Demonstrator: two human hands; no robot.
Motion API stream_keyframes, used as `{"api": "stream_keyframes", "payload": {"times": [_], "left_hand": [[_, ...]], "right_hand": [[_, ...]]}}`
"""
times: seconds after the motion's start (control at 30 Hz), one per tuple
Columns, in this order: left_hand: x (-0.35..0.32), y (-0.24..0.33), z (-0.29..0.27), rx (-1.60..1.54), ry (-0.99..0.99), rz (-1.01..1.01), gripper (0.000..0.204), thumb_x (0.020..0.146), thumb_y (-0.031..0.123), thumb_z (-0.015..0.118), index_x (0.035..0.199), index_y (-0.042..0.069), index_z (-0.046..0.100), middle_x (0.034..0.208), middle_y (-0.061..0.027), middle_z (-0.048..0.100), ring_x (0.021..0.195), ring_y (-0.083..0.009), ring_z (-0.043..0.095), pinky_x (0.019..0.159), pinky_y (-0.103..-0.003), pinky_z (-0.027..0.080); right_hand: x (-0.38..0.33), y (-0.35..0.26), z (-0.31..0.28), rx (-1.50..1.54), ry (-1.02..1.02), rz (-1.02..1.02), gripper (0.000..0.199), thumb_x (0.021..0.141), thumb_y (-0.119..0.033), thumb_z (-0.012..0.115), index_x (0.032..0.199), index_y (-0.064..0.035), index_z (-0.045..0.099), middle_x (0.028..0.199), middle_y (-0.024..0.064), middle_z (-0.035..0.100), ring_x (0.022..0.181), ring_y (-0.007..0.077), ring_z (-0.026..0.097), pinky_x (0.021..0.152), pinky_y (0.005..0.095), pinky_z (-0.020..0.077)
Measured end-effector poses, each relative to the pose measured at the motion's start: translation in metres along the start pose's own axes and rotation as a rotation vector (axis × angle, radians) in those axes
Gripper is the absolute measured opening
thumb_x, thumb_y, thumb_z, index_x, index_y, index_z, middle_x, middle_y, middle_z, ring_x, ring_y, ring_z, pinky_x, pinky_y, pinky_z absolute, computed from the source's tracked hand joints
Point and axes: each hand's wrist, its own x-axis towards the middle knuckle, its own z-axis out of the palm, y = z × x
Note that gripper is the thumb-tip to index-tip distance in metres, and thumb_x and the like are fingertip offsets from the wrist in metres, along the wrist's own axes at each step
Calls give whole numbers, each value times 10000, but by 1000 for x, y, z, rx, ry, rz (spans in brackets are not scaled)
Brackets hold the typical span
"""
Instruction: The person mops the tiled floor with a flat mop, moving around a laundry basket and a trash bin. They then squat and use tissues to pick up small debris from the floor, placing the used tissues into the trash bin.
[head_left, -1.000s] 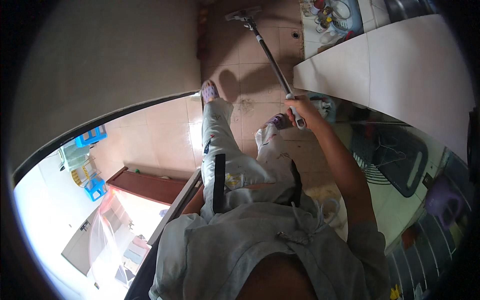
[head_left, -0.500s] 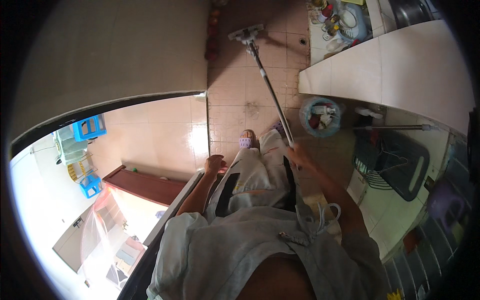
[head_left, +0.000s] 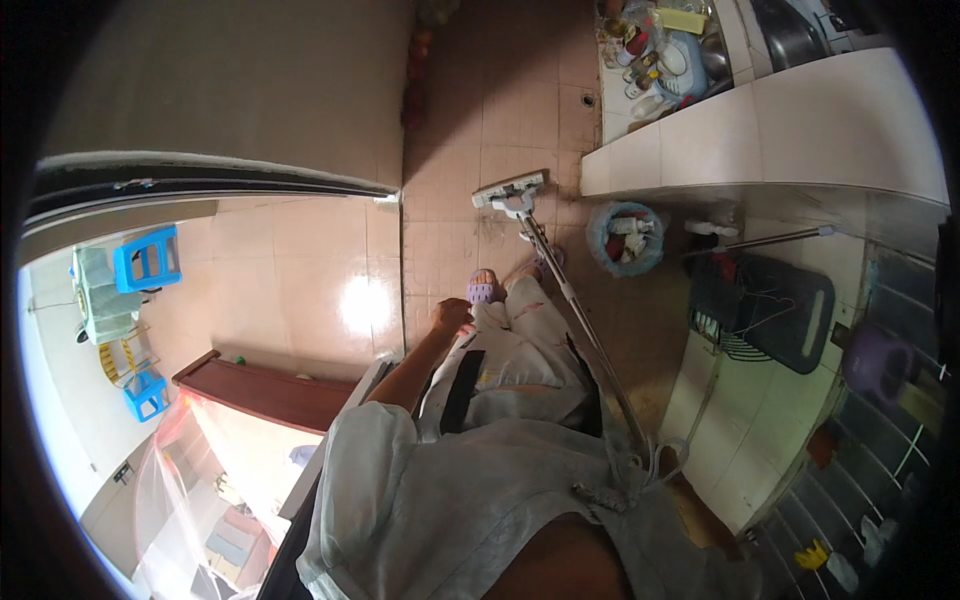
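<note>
A mop with a metal pole (head_left: 580, 308) slants from the floor up past my right leg. Its wide pale head (head_left: 511, 188) rests on the tiles just ahead of my slippers. My right forearm (head_left: 700, 510) is drawn back beside my hip, by the pole's upper end; the drawstring and shirt mostly hide that hand, which still has hold of the pole. Beside my left thigh hangs my left hand (head_left: 453, 316), its fingers loosely bent and apart, with nothing seen in them. Purple slippers (head_left: 483, 287) are on my feet.
A lined waste bin (head_left: 627, 240) stands right of the mop. Beyond it are a dark rack (head_left: 770, 310) and another pole (head_left: 770, 240). A tiled counter (head_left: 690, 130) carries bottles and dishes. At left, a doorway shows blue stools (head_left: 147, 258) and a red-brown board (head_left: 265, 390).
The mop head has come back across the floor toward my feet. My right hand has drawn back along my side with the pole, and my left hand has shifted slightly.
</note>
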Motion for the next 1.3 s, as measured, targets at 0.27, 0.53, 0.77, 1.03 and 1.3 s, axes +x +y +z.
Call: {"api": "stream_keyframes", "payload": {"times": [0.27, 0.53, 0.77, 1.03, 1.3], "left_hand": [[-7, 32, 30, -38, -87, 230, 245, 849, 163, 457, 1003, 3, 560, 694, -108, 607, 535, -179, 615, 412, -264, 487], [-18, 24, -7, -29, 0, 179, 257, 846, 158, 437, 1017, 11, 559, 735, -127, 617, 564, -195, 625, 454, -285, 495], [-11, -8, -35, -68, 51, 131, 269, 863, 193, 496, 1022, -15, 552, 749, -159, 612, 583, -241, 624, 495, -329, 516], [15, -2, -2, 57, 14, 47, 228, 827, 198, 488, 944, 32, 592, 679, -98, 610, 485, -171, 600, 385, -272, 472], [52, 0, 32, 127, -272, -83, 216, 861, 218, 479, 893, 7, 519, 723, -109, 586, 534, -210, 593, 426, -305, 470]], "right_hand": [[108, -89, -65, 405, 252, -182, 311, 838, -346, 523, 793, -39, 506, 598, 38, 478, 526, 148, 478, 475, 326, 414], [237, -240, -133, 107, 271, -438, 296, 825, -228, 503, 677, 26, 532, 495, 98, 515, 443, 181, 560, 402, 319, 431], [198, -115, -29, 92, 64, -348, 193, 799, -183, 497, 743, -2, 533, 615, 124, 540, 575, 244, 565, 503, 385, 419], [63, -10, 41, -228, -53, -141, 212, 808, -197, 534, 797, 11, 572, 666, 144, 578, 569, 255, 560, 523, 385, 448], [-9, -24, 40, -82, 22, -32, 207, 827, -192, 536, 803, 10, 574, 699, 134, 582, 579, 218, 546, 530, 366, 451]]}}
